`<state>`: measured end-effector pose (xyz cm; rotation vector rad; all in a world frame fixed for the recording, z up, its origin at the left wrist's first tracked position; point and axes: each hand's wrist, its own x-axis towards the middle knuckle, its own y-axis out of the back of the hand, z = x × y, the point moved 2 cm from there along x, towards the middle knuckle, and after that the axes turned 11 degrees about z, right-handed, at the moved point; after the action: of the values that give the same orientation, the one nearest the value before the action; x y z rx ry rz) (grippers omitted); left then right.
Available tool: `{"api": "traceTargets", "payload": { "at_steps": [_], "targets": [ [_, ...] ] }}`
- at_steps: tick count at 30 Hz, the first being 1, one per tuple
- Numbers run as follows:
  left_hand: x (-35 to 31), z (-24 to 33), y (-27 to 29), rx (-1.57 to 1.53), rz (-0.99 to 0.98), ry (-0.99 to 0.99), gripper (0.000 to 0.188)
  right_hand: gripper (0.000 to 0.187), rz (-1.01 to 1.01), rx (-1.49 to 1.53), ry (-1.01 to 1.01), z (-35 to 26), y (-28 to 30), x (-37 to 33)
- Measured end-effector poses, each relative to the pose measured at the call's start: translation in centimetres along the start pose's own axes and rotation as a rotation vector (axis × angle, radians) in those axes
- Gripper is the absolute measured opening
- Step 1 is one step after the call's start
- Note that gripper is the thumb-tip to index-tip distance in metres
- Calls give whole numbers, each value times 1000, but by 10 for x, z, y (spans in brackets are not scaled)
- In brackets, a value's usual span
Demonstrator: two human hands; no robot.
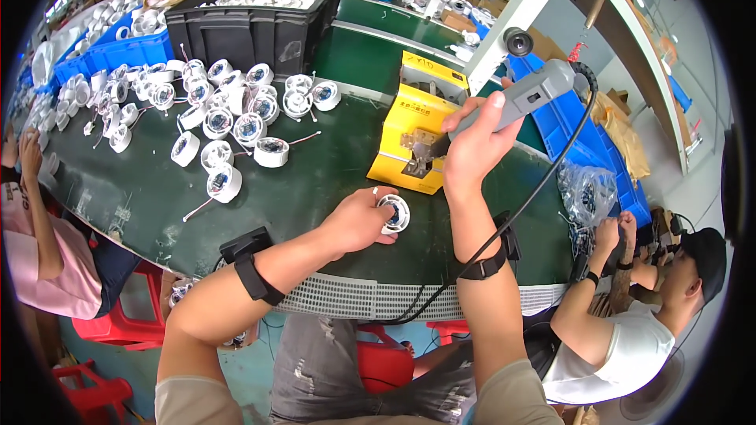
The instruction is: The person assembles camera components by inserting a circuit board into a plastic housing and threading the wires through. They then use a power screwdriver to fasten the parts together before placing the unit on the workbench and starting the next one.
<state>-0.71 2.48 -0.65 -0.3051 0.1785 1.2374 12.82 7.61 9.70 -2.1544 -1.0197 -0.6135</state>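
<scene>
My left hand [356, 222] grips a round white housing [404, 213] with a circuit board inside, resting low over the green tabletop. Its open face is turned up. In my right hand [478, 144] is a grey electric screwdriver [532, 95], slanting down to the left. Its front end is at the opening of a yellow box [399, 114], where metal parts show; whether the tip touches them I cannot tell. A black cable [564, 153] runs from the screwdriver's back end past my right forearm.
Many white housings with wires [224, 122] lie to the left. Behind them stands a black crate [260, 39] heaped with small white parts. Blue bins [579, 130] line the right. Co-workers sit at both sides; a plastic bag [589, 191] lies near the right one.
</scene>
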Motion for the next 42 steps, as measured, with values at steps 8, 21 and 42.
{"api": "traceTargets", "payload": {
  "at_steps": [8, 21, 42],
  "targets": [
    [0, 0, 0, 5, 2, -2, 40, 34, -27, -1, -29, 5, -3, -4],
    [2, 1, 1, 49, -6, 23, 36, 37, -147, 125, -150, -17, 17, -32],
    [-1, 6, 0, 40, -6, 62, 32, 47, -283, 183, -232, -14, 27, -65]
  ]
}}
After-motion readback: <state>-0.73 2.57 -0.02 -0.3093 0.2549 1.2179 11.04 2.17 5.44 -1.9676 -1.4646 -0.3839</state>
